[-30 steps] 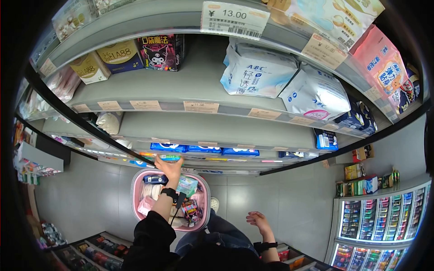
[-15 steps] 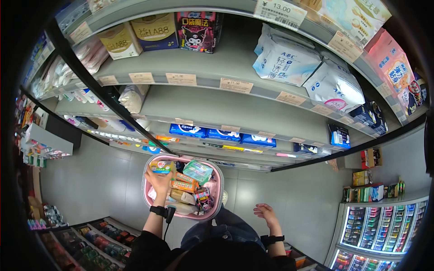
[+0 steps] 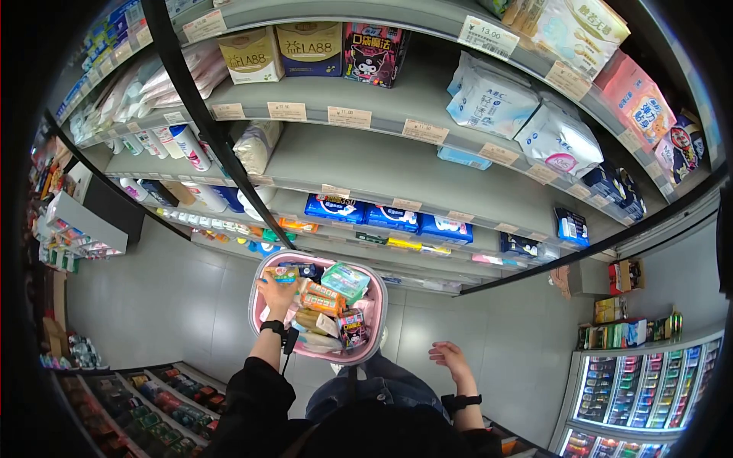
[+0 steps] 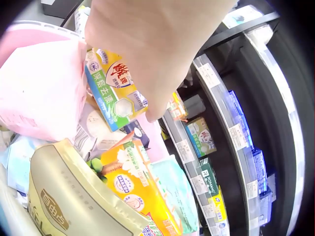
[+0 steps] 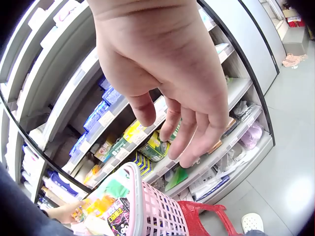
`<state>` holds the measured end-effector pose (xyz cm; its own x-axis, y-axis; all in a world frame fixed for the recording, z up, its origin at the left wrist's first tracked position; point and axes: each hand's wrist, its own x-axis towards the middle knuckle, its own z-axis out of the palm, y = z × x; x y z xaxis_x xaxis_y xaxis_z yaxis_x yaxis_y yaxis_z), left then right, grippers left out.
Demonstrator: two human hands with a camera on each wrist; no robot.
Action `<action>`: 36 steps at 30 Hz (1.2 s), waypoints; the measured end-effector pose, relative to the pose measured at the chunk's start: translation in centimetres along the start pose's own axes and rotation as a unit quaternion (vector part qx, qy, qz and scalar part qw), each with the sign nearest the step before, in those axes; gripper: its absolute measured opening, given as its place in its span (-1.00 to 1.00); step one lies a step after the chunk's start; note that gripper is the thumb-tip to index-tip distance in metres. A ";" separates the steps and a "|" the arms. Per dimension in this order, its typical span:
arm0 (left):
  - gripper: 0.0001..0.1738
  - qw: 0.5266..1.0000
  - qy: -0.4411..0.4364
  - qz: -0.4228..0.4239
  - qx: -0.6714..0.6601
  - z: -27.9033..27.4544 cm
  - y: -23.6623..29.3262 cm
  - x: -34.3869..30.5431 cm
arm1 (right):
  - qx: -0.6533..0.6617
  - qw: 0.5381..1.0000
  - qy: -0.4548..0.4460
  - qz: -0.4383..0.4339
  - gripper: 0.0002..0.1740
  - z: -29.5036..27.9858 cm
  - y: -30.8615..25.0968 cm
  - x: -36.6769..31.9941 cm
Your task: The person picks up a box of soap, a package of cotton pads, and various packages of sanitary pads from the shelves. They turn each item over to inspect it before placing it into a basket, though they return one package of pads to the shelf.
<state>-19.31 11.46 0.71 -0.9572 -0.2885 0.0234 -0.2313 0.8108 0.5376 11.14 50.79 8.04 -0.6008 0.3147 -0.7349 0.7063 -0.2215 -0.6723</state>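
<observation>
My left hand (image 3: pixel 278 295) is over the left part of the pink basket (image 3: pixel 379 330), gripping a yellow, green and blue boxed bar (image 4: pixel 114 88) between thumb and fingers. Below the bar, in the left wrist view, lie an orange pack (image 4: pixel 132 179), a gold pouch (image 4: pixel 78 191), a pink pack (image 4: pixel 44 88) and a mint-green pack (image 4: pixel 173 189). A black box with a cartoon figure (image 3: pixel 353 328) lies at the basket's right side. My right hand (image 3: pixel 450 360) hangs in the air right of the basket, fingers loosely bent, holding nothing.
Curved shelves (image 3: pixel 366 156) with packs and price tags rise in front. A red stool-like object (image 5: pixel 209 209) stands beside the basket in the right wrist view. Drink coolers (image 3: pixel 649 378) are at the right, a low goods rack (image 3: pixel 137 404) at the lower left.
My left hand went from the low shelf back to the basket, bringing the boxed bar, and has stayed over its left part. The head view has shifted, and my right hand still hangs free.
</observation>
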 end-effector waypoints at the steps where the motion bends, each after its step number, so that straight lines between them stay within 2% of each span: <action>1: 0.13 1.000 -0.017 -0.002 0.001 0.0 -0.3 0.0 | 0.000 1.000 0.000 -0.002 -0.73 0.0 0.0 -0.1; 5: 0.07 0.997 0.005 0.006 0.082 -0.6 0.1 -0.7 | 0.002 1.000 -0.001 -0.007 -0.74 0.3 -0.1 -0.7; 7: -0.18 0.979 0.100 0.173 0.027 -2.0 0.5 -2.1 | 0.004 1.000 0.004 -0.006 -0.75 0.4 -0.1 -0.9; 8: -0.18 0.979 0.100 0.175 0.026 -2.3 0.7 -3.0 | 0.007 1.000 0.007 -0.004 -0.75 0.5 -0.1 -1.0; 10: -0.48 0.963 -0.068 0.254 -0.065 -2.5 0.5 -5.1 | 0.010 1.000 0.010 -0.006 -0.75 0.5 0.1 -1.0; 12: -0.61 0.917 -0.273 0.279 -0.084 -3.1 0.5 -7.1 | 0.012 1.000 0.011 -0.008 -0.75 0.5 0.1 -1.1; 13: -0.61 0.917 -0.272 0.279 -0.084 -3.1 0.6 -8.1 | 0.012 1.000 0.011 -0.008 -0.75 0.6 0.0 -1.1; 15: -0.54 0.904 -0.245 0.350 -0.026 -3.0 0.6 -9.9 | 0.011 1.000 0.010 -0.009 -0.75 1.0 -0.2 -1.1; 16: -0.54 0.904 -0.244 0.350 -0.026 -3.0 0.5 -10.4 | 0.009 1.000 0.006 -0.012 -0.75 1.1 -0.3 -1.1; 18: -0.45 0.902 -0.196 0.378 0.070 -2.7 0.1 -10.9 | 0.006 1.000 0.003 -0.016 -0.75 1.4 -0.4 -1.2; 21: -0.38 0.911 -0.224 0.338 0.078 -2.0 -0.6 -10.6 | 0.000 1.000 -0.001 -0.016 -0.75 1.6 -0.4 -1.3; 25: -0.44 0.908 -0.209 0.355 0.072 -2.3 -0.9 -10.0 | -0.003 1.000 -0.004 -0.020 -0.74 1.6 -0.3 -1.4; 27: -0.53 0.910 -0.258 0.324 -0.010 -4.7 0.6 -9.5 | -0.003 1.000 -0.005 -0.027 -0.73 1.5 -0.3 -1.5; 28: -0.53 0.910 -0.256 0.325 -0.011 -5.3 1.0 -9.4 | -0.002 1.000 -0.003 -0.025 -0.72 1.5 -0.3 -1.5; 30: -0.58 0.928 -0.246 0.260 -0.107 -6.6 1.3 -9.1 | -0.003 1.000 -0.004 -0.025 -0.72 1.5 -0.1 -1.6; 34: -0.63 0.938 -0.201 0.222 -0.176 -10.3 2.6 -7.8 | -0.014 0.999 -0.006 -0.030 -0.71 1.7 -1.1 -1.9; 35: -0.66 0.907 -0.267 0.115 -0.306 -11.4 3.4 -7.6 | -0.020 0.999 -0.012 -0.039 -0.71 2.0 -1.8 -2.3; 36: -0.68 0.845 -0.323 0.008 -0.427 -12.1 3.9 -7.3 | -0.022 0.999 -0.015 -0.045 -0.71 2.3 -2.6 -2.7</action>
<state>-11.13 10.52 12.84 -0.9179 0.2808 -0.2803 -0.2717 0.0699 0.9598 10.08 48.41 11.62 -0.6737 0.3036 -0.6738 0.6639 -0.1519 -0.7322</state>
